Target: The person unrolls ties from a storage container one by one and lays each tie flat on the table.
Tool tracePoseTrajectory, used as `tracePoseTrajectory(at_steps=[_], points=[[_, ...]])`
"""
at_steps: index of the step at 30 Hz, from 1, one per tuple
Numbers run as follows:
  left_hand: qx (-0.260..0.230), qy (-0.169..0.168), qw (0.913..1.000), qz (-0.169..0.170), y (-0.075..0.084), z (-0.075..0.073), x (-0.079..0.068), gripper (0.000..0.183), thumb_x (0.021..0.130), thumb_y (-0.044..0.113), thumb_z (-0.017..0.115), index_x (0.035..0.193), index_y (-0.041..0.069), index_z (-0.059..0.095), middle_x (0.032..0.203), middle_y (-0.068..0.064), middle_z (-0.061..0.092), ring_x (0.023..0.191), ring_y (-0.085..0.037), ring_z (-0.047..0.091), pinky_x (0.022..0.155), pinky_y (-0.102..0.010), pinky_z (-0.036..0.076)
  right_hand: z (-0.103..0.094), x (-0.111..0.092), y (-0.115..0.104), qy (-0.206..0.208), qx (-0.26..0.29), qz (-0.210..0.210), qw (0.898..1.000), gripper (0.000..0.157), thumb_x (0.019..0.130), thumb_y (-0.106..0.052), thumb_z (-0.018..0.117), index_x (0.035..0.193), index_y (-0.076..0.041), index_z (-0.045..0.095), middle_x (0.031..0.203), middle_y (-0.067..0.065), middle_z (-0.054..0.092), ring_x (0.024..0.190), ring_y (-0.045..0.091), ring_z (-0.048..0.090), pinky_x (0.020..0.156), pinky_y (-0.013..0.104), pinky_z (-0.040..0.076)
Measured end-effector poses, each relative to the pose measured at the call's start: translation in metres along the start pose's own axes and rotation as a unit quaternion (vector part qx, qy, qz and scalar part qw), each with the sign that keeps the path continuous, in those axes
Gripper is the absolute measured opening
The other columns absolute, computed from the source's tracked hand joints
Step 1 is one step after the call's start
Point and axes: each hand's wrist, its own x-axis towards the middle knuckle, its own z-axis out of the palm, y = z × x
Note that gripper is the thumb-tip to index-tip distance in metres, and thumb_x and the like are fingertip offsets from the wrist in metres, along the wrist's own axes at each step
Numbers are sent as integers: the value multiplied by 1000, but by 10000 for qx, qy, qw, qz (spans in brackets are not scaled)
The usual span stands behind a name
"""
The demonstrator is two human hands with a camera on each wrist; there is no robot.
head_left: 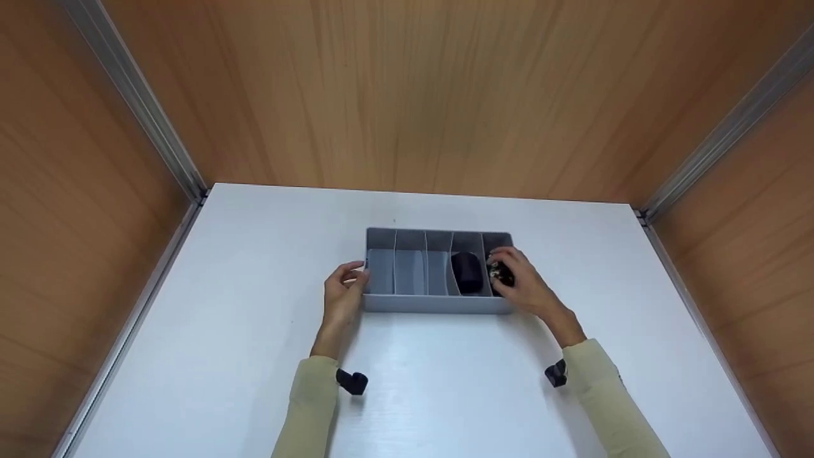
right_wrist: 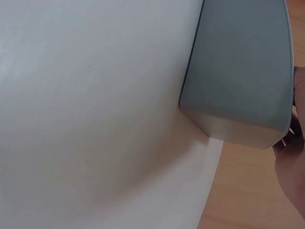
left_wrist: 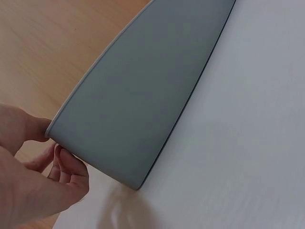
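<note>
Nearest: two pale green-khaki sleeves, left sleeve [head_left: 308, 397] and right sleeve [head_left: 613, 401], coming in from the bottom edge. Black left wrist unit [head_left: 354, 383] and black right wrist unit [head_left: 556, 374] sit at the cuffs, on the inner sides.

Left hand [head_left: 341, 296] is at the left end of a grey tray [head_left: 439, 305]. It grips that short end wall: thumb at the rim, other fingers [left_wrist: 71, 174] curled against the outside, per left wrist view.

Right hand [head_left: 526, 287] reaches over the tray's right end. Its fingers curl round a dark patterned bundle [head_left: 501, 273] with pale specks, inside the rightmost compartment. Bundle is mostly covered by the hand; can't tell its long axis or which way it points. Right wrist view gives only part of that hand, past the rim.

Tray: sits on the white counter [head_left: 407, 394], upright, open side up. Long axis runs left-right across the counter, long front wall facing the person. Thin dividers make five compartments side by side, each with its own long axis front-to-back.

Dark roll [head_left: 469, 273]: fourth compartment from left, just beside the bundle, one divider between. Long axis front-to-back, along the compartment; one end toward the person, the other toward the back wall of the tray. Neither hand touches it.

Farther: counter's back edge, then the wood-grain back panel [head_left: 407, 95]. Metal rails in both corners, left rail [head_left: 137, 89] and right rail [head_left: 731, 124].
</note>
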Motion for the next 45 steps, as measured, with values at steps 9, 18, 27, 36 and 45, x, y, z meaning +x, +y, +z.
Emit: tracePoseTrajectory(at_steps=[9, 18, 27, 36, 45], points=[[27, 67, 9999, 97, 0, -2, 0, 25, 99, 8, 67, 122, -2, 66, 105, -14, 64, 87, -19, 60, 70, -20, 47, -6, 14, 0, -634, -705, -38, 9955, 38, 89, -4, 76, 125, 0, 63, 138, 19, 55, 129, 39, 52, 108, 54, 42], [233, 66, 9997, 60, 1, -1, -4, 27, 101, 10, 65, 126, 2, 65, 110, -13, 63, 93, -21, 59, 74, -23, 48, -11, 25, 1, -957, -956, -121, 9907, 40, 86, -5, 82, 122, -1, 65, 134, 20, 56, 125, 41, 53, 106, 58, 43], [119, 89, 9999, -29, 0, 4, -3, 26, 100, 11, 67, 125, 2, 66, 107, -12, 64, 91, -19, 60, 74, -23, 48, -16, 26, 2, -1162, -1046, 160, 9876, 44, 84, -1, 83, 122, -4, 62, 136, 19, 58, 133, 42, 48, 111, 59, 38], [21, 122, 9999, -45, 1, 11, -3, 24, 100, 10, 66, 123, 2, 67, 106, -11, 64, 91, -19, 58, 75, -24, 48, -19, 25, 7, -1183, -1076, 213, 9869, 43, 82, 1, 84, 118, -6, 62, 123, 15, 63, 126, 38, 52, 109, 57, 39], [152, 38, 9994, 304, 0, 11, -4, 25, 100, 5, 65, 123, -2, 66, 105, -15, 66, 89, -19, 61, 76, -24, 48, -21, 28, 9, -1188, -899, -172, 9887, 38, 79, 5, 85, 112, -1, 67, 109, 13, 66, 104, 31, 59, 91, 50, 51]])
